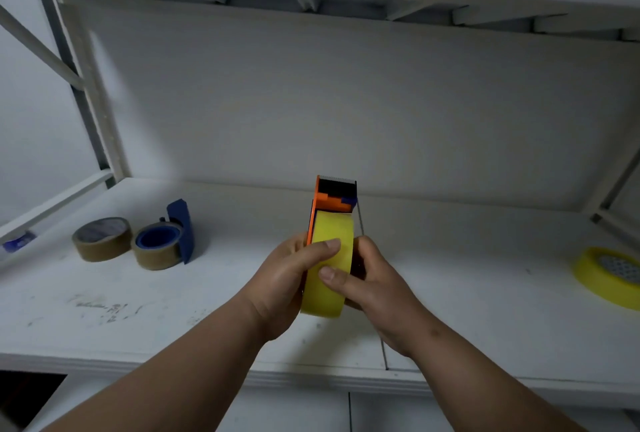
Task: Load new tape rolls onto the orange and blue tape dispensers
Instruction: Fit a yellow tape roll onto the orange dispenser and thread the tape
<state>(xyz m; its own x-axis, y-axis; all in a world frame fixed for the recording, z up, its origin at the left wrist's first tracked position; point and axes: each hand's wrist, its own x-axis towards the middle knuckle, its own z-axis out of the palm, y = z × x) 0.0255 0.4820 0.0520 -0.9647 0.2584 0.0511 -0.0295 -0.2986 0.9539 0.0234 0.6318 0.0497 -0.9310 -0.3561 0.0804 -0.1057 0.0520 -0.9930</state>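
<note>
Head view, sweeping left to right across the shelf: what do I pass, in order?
Loose brown tape roll → blue tape dispenser with a brown roll on it → left hand → orange tape dispenser with its yellow roll → right hand → spare yellow tape roll at the far right.

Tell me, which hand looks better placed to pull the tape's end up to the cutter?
Probably the right hand: its thumb rests on the yellow roll's face, while the left hand grips the orange dispenser, steadying it.
</note>
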